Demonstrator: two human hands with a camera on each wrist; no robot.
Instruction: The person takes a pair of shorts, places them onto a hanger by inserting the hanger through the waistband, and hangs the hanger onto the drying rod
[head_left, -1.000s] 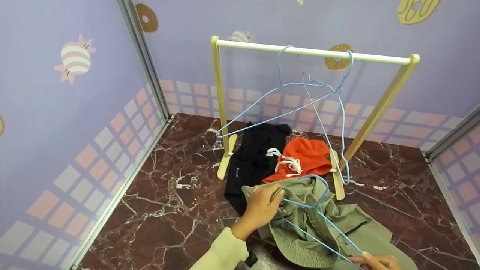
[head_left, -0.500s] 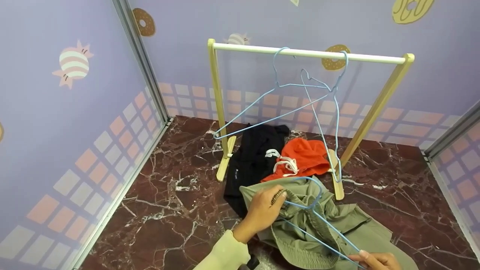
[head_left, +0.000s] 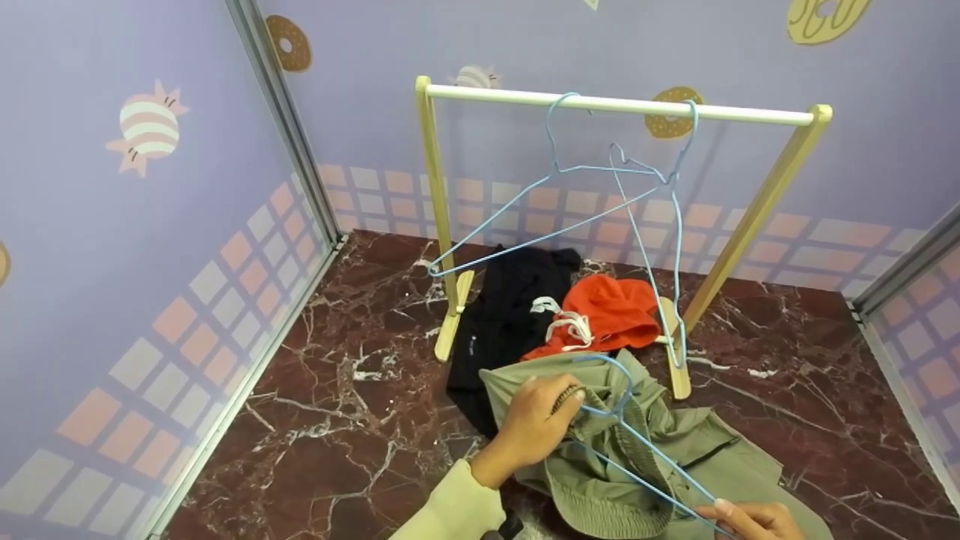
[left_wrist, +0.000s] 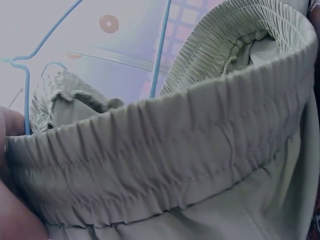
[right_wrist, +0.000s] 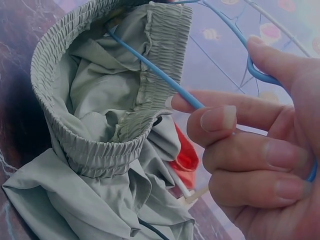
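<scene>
Olive-green pants with a gathered elastic waistband lie in a heap at the front, the waist opening facing up. My left hand pinches the waistband's left edge between thumb and fingers. A blue wire hanger lies across the opening; one end goes inside the waistband beside my left hand and is hidden by cloth. The hanger's opposite end is gripped by my right hand, fingers curled around the wire. Its hook points up and to the left, over the pants.
Behind stands a clothes rack with a white rail and wooden legs, blue hangers hanging from it. Black clothing and a red garment with white drawstrings lie beneath on the marbled floor. Patterned walls enclose the spot.
The hanger has slid slightly left, further into the waistband, with my right hand following a little. My left hand and the pinched waistband edge have shifted slightly right and down.
</scene>
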